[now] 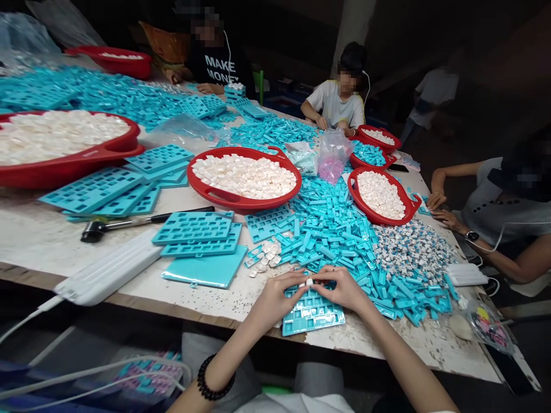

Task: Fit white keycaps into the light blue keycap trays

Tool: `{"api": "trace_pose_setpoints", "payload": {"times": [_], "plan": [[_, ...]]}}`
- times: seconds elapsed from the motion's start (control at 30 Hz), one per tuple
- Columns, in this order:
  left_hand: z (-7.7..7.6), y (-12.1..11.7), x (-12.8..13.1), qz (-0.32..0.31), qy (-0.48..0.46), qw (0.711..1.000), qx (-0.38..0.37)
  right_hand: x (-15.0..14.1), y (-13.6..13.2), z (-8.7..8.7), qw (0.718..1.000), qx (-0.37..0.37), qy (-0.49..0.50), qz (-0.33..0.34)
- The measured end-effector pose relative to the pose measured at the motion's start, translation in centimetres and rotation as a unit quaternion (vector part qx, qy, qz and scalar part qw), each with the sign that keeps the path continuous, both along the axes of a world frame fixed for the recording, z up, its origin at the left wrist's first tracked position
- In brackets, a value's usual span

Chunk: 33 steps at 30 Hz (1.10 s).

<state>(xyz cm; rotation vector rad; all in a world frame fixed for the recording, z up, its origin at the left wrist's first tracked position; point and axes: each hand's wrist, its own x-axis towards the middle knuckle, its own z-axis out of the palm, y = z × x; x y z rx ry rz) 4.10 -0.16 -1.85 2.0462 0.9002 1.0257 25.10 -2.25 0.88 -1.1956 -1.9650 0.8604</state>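
My left hand (275,297) and my right hand (343,287) meet over a turquoise plastic tray with small compartments (312,314) at the table's near edge. Together the fingertips pinch a small white piece (309,282); both hands are closed on it. A black bead bracelet (212,381) circles my left wrist. Just left of my hands lie a few loose white pieces (266,255). A heap of small turquoise parts (344,235) spreads right behind my hands.
Red bowls of white pieces stand at the centre (245,198), left (64,166) and right (379,215). Stacked turquoise trays (196,235), a black-handled tool (101,228) and a white lamp bar (107,269) lie left. Three other people sit around the far and right sides.
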Motion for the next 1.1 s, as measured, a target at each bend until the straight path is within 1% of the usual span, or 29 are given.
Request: {"api": "trace_pose_setpoints", "payload": {"times": [0.13, 0.27, 0.43, 0.5, 0.6, 0.7, 0.77, 0.83, 0.93, 1.0, 1.1], "plan": [[-0.31, -0.10, -0.07, 0.006, 0.001, 1.000, 0.010, 0.05, -0.04, -0.46, 0.999, -0.005, 0.026, -0.033], [-0.33, -0.03, 0.05, 0.026, -0.001, 1.000, -0.015, 0.12, 0.13, -0.62, 0.996, -0.024, 0.056, -0.072], [0.25, 0.02, 0.41, 0.008, 0.000, 1.000, -0.007, 0.01, 0.23, -0.70, 0.990, -0.068, 0.100, -0.079], [0.39, 0.06, 0.48, 0.006, 0.001, 1.000, -0.010, -0.10, 0.21, -0.79, 0.980, -0.104, 0.139, -0.094], [0.37, 0.18, 0.47, 0.006, 0.000, 1.000, -0.026, -0.18, 0.21, -0.90, 0.957, -0.175, 0.200, -0.114], [0.20, 0.29, 0.44, 0.000, -0.001, 1.000, -0.031, -0.05, 0.25, -0.93, 0.935, -0.234, 0.243, -0.110], [0.12, 0.33, 0.42, 0.001, 0.001, 0.999, -0.034, 0.06, 0.24, -0.92, 0.926, -0.254, 0.257, -0.111], [0.10, 0.32, 0.41, 0.004, 0.005, 0.999, -0.035, 0.08, 0.14, -0.88, 0.931, -0.245, 0.242, -0.117], [0.11, 0.22, 0.32, -0.001, 0.003, 1.000, -0.028, -0.13, -0.17, -0.70, 0.964, -0.168, 0.171, -0.119], [0.14, 0.11, 0.22, -0.001, 0.001, 1.000, -0.022, -0.29, -0.39, -0.54, 0.981, -0.115, 0.119, -0.101], [0.26, -0.06, 0.10, 0.016, -0.009, 1.000, -0.012, -0.33, -0.59, -0.38, 0.992, -0.076, 0.074, -0.070]]}}
